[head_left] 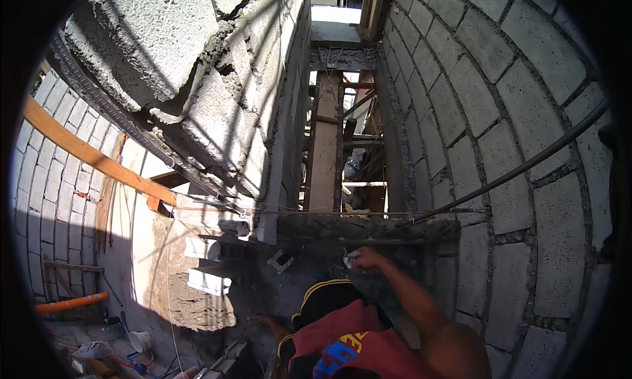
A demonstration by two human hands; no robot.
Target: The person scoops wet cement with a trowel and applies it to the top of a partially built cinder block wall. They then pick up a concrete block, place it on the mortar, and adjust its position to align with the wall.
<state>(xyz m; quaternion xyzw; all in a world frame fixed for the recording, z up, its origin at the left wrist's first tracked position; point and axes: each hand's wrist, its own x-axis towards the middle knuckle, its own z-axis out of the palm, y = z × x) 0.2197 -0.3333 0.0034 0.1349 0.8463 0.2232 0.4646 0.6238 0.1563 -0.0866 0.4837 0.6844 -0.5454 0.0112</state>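
A small pale object (349,258) is gripped in the curled fingers of the right hand (368,258), low over the shaded floor (260,290), just short of the edge met by a rough concrete ledge (368,230); its kind cannot be told. The left hand (261,320) is lowered near the floor beside a heap of mortar (204,306); whether its fingers are spread or closed cannot be told in the shadow. Two pale blocks (209,281) are set at the heap's far edge, and a grey notched piece (281,261) lies between them and the right hand. Beyond the ledge, an opening is crossed by timbers (326,142). Reach is hemmed in by the right-hand block wall (507,201), with a dark bar (520,173) slanted across it, and by the broken block wall (217,116) at left. A white bucket (140,341) and an orange pipe (72,303) are seen toward the floor's near left corner.
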